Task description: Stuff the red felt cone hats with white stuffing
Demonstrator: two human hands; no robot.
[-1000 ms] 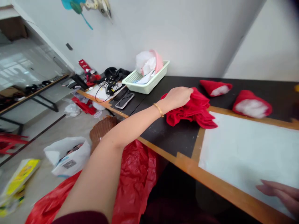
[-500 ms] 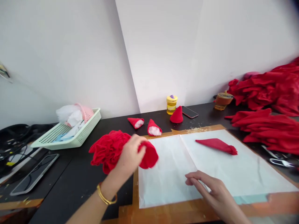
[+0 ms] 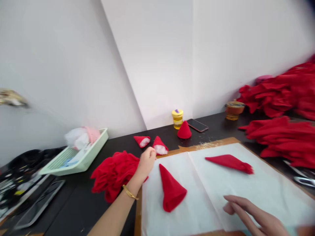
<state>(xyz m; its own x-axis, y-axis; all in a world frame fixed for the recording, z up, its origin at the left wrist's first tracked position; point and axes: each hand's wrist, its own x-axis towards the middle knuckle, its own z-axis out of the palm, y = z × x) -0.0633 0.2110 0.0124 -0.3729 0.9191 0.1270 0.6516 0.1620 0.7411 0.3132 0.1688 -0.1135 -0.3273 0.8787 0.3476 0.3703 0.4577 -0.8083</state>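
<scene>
My left hand (image 3: 147,161), a gold bangle at its wrist, is curled at the near side of a red felt cone stuffed with white filling (image 3: 160,149). Its fingertips are hidden, so I cannot tell whether they touch the cone. An unfilled red felt cone (image 3: 171,190) lies on the white sheet (image 3: 197,214), its wide mouth towards me. Over the sheet's lower right, my right hand (image 3: 256,214) holds nothing, its fingers loosely bent and apart. A flat red cone piece (image 3: 230,163) rests beyond it. Beside my left forearm sits a heap of red felt pieces (image 3: 114,173).
At the back stand another stuffed cone (image 3: 142,141), an upright red cone (image 3: 184,130), a yellow-lidded jar (image 3: 177,118), a phone (image 3: 197,125) and an amber cup (image 3: 234,110). Left is a green basket (image 3: 83,162); right, red fabric piles (image 3: 283,137) and scissors (image 3: 304,181).
My left hand has let go of the red cone, now lying on the sheet, and moved forward to the stuffed cone. My right hand has shifted right and nearer. The view has tilted slightly.
</scene>
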